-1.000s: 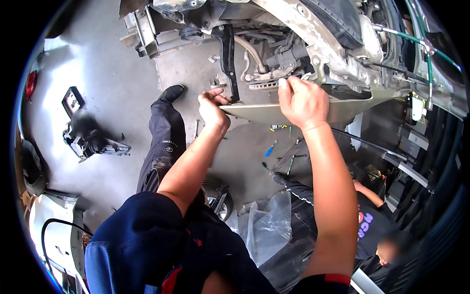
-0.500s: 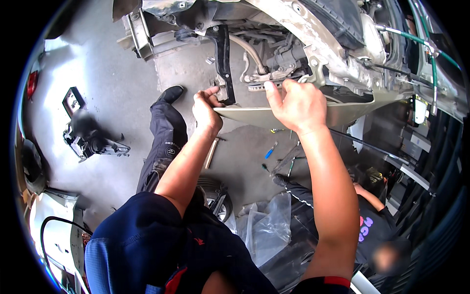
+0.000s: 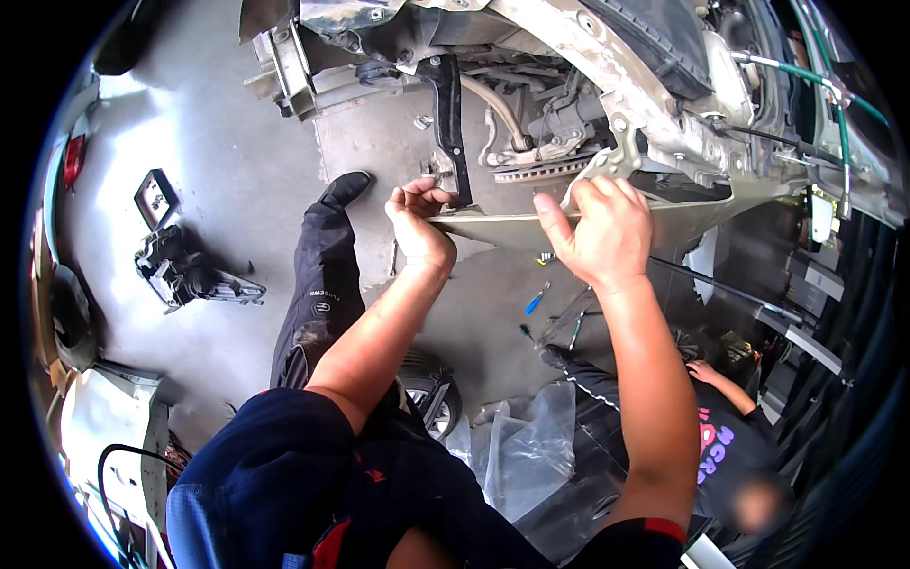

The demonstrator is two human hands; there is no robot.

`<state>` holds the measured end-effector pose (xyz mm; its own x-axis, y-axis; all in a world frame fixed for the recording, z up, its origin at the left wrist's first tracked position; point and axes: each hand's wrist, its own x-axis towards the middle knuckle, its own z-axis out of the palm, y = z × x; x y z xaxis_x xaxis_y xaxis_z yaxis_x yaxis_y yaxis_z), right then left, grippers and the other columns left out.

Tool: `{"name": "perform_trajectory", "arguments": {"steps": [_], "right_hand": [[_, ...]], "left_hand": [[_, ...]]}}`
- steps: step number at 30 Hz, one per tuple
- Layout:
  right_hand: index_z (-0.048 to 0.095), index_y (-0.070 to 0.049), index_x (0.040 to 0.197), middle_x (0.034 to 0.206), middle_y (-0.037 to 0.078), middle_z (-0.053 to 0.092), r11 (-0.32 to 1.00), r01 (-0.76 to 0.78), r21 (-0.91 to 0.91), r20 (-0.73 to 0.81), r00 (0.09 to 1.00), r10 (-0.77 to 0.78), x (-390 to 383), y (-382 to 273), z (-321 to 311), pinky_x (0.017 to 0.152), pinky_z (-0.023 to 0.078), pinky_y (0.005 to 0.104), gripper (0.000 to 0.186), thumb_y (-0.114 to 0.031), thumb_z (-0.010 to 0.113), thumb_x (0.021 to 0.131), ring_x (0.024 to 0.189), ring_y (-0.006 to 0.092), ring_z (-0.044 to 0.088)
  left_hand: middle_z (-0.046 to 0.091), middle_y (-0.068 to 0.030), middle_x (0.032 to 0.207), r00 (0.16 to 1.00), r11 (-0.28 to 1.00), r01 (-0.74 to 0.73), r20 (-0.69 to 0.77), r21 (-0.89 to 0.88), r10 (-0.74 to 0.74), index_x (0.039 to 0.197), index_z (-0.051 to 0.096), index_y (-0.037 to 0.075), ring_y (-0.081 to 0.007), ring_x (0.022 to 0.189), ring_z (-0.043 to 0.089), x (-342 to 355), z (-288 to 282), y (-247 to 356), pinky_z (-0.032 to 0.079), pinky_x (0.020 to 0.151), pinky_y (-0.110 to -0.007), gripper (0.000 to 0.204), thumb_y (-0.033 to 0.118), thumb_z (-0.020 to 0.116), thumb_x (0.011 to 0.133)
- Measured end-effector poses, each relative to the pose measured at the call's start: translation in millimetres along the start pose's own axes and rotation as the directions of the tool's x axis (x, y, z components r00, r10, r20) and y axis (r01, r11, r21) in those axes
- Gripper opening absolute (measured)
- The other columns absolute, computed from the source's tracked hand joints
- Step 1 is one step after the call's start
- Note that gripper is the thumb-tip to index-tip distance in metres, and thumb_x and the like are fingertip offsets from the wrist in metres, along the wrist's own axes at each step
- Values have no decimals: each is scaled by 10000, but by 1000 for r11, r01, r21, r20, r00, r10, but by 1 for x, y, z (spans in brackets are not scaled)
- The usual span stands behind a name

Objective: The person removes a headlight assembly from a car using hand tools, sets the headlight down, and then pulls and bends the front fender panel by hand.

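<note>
A beige car fender (image 3: 507, 229) stands along the side of the opened front end, its top edge toward me. My left hand (image 3: 422, 228) is curled round its front tip, close to the lower end of a black upright bracket (image 3: 447, 119). Further along the same edge, my right hand (image 3: 607, 232) is closed over the fender, thumb on the near side and fingers reaching over the top. Just beyond that hand sits a beige metal hinge (image 3: 622, 142). Behind the panel a brake disc (image 3: 542, 173) shows. The fingertips of the right hand are partly hidden.
A co-worker (image 3: 735, 446) is low at the right, beside clear plastic sheeting (image 3: 531, 441). A wheel (image 3: 438, 403) lies near my legs. A blue-handled screwdriver (image 3: 536, 300) is on the floor; a removed black part (image 3: 190, 270) lies left.
The whole view has shifted slightly, so the car and both hands appear a little further right and lower. Both hands stay at the fender, the left fingers now more curled.
</note>
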<state>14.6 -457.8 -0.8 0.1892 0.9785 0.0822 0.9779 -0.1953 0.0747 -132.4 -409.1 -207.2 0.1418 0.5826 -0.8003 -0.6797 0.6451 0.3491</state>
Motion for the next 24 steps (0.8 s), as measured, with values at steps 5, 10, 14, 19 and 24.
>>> {"name": "perform_trajectory", "arguments": {"steps": [5, 10, 14, 19, 24], "right_hand": [[651, -63, 692, 730, 110, 634, 996, -41, -76, 105, 993, 49, 1, 5, 1, 668, 533, 447, 592, -624, 664, 881, 727, 339, 660], [650, -62, 682, 714, 111, 635, 998, -20, -65, 138, 990, 29, 8, 10, 4, 608, 538, 449, 621, -653, 655, 873, 709, 338, 670], [657, -74, 689, 709, 102, 635, 996, -26, -89, 162, 986, 40, 12, 7, 3, 607, 542, 446, 623, -673, 654, 858, 706, 331, 673], [614, -80, 661, 705, 90, 638, 998, -31, -55, 185, 982, 41, 11, 10, 5, 617, 521, 451, 602, -637, 634, 888, 723, 323, 674], [614, -72, 669, 710, 98, 646, 996, -44, -75, 179, 982, 57, 13, 9, 4, 627, 515, 466, 586, -610, 627, 900, 726, 336, 669]], "left_hand": [[588, -94, 618, 964, 970, -171, 233, 175, 128, 869, 637, -12, -202, 582, 569, 8, -15, -7, 492, 686, -347, 543, 364, 307, 1080], [544, -65, 544, 960, 931, -211, 242, 299, 140, 840, 655, -13, -168, 512, 524, 13, -15, -4, 475, 602, -308, 547, 343, 313, 1075], [424, 9, 562, 940, 908, -299, 252, 293, 228, 891, 670, -22, -124, 496, 430, 11, -14, 0, 441, 511, -288, 504, 325, 347, 1063], [551, -34, 701, 984, 993, -103, 153, 65, 92, 952, 648, 38, -165, 588, 510, 5, -8, 16, 456, 593, -310, 485, 392, 328, 1044], [583, 25, 720, 998, 996, 25, 65, -89, -19, 942, 658, 97, -103, 559, 498, 11, 7, 24, 393, 526, -261, 480, 451, 351, 1051]]}}
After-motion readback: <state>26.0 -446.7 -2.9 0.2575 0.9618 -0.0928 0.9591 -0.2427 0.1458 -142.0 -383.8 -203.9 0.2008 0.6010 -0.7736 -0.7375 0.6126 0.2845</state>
